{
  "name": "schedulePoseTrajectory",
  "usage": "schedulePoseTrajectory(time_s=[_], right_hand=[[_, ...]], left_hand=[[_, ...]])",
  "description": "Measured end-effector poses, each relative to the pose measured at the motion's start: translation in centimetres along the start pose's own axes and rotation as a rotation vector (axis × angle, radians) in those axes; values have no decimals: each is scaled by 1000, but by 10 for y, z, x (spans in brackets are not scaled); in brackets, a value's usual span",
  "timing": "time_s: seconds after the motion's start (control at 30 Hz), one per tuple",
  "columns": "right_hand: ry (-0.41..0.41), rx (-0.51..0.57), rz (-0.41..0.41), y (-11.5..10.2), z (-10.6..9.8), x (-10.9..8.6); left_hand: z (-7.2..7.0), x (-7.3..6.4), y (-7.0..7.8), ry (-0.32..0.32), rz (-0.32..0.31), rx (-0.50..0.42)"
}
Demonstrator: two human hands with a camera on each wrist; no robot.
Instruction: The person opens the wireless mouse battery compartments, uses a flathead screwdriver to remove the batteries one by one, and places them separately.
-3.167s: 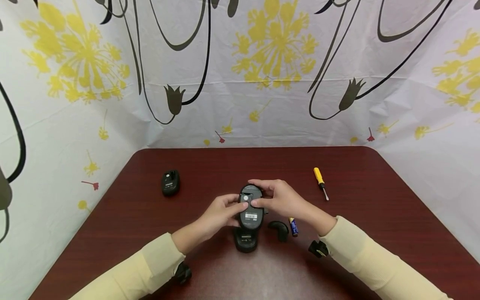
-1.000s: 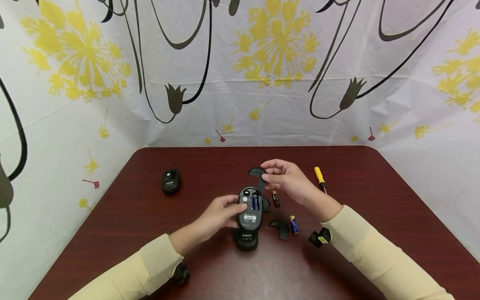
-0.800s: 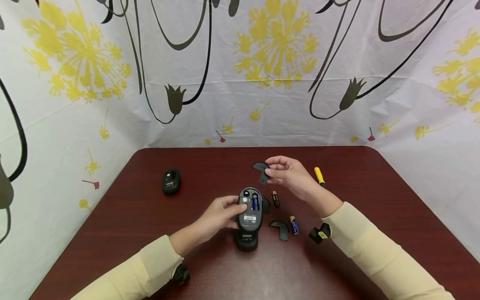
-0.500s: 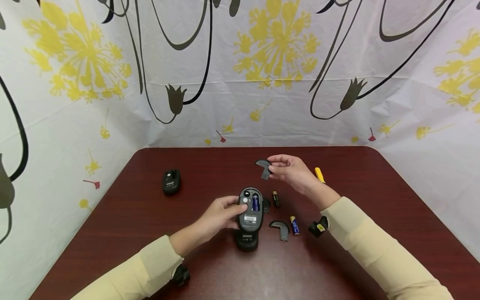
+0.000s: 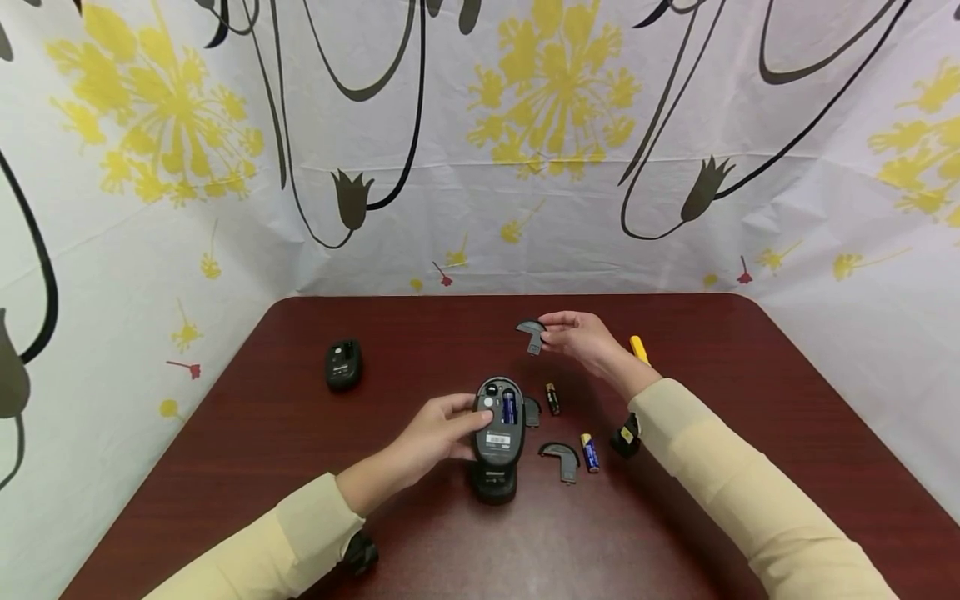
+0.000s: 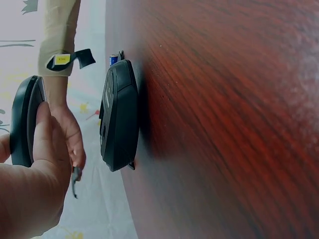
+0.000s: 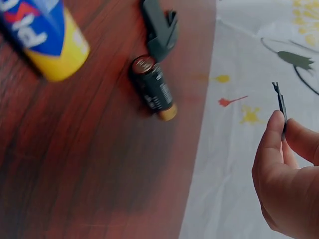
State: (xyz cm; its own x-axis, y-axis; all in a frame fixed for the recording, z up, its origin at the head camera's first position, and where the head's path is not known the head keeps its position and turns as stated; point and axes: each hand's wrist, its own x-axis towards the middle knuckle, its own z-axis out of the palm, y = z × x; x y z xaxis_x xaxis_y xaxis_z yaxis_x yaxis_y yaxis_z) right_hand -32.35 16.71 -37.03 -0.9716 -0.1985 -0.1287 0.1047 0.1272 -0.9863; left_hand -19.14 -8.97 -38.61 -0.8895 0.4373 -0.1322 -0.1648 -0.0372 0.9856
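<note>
My left hand (image 5: pixel 438 429) grips a black computer mouse (image 5: pixel 499 446) underside up, thumb across its base. Its battery compartment is uncovered and a blue battery (image 5: pixel 509 406) lies inside. Farther back and to the right, my right hand (image 5: pixel 585 340) pinches a thin battery cover (image 5: pixel 533 328) between thumb and fingers, raised off the table. The right wrist view shows that cover (image 7: pixel 280 102) edge-on. Under the near end of the held mouse, a second mouse (image 5: pixel 495 483) is partly hidden; in the left wrist view this second mouse (image 6: pixel 119 117) rests on the table, apart from the held one.
Two loose covers lie right of the mice: one cover (image 5: pixel 567 461) nearer, another cover (image 5: pixel 532 412) partly hidden. A black battery (image 5: pixel 552 399) and a blue-yellow battery (image 5: pixel 589 452) lie nearby. A third mouse (image 5: pixel 343 364) sits back left. My right arm partly hides a yellow-handled screwdriver (image 5: pixel 639 348).
My right hand has taken the cover off the held mouse and carried it back and right, exposing the blue battery. The black battery has come into view. My left hand stays nearly still.
</note>
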Motion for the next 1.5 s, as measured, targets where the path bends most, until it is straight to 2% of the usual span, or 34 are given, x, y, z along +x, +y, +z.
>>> schedulePoseTrajectory(time_s=[0.17,0.47,0.67,1.0,1.5], right_hand=[[-21,-73,37,5,-2,8],[-43,-206,48,15,-6,17],[-71,-246,33,25,-7,24],[-139,-267,26,36,4,29],[-102,-429,-16,38,5,28]], left_hand=[[0,0,1,4,-4,7],[-1,1,0,2,-1,3],[-1,0,1,0,-9,15],[-1,0,-1,-9,-11,7],[-1,-1,-1,1,-13,15]])
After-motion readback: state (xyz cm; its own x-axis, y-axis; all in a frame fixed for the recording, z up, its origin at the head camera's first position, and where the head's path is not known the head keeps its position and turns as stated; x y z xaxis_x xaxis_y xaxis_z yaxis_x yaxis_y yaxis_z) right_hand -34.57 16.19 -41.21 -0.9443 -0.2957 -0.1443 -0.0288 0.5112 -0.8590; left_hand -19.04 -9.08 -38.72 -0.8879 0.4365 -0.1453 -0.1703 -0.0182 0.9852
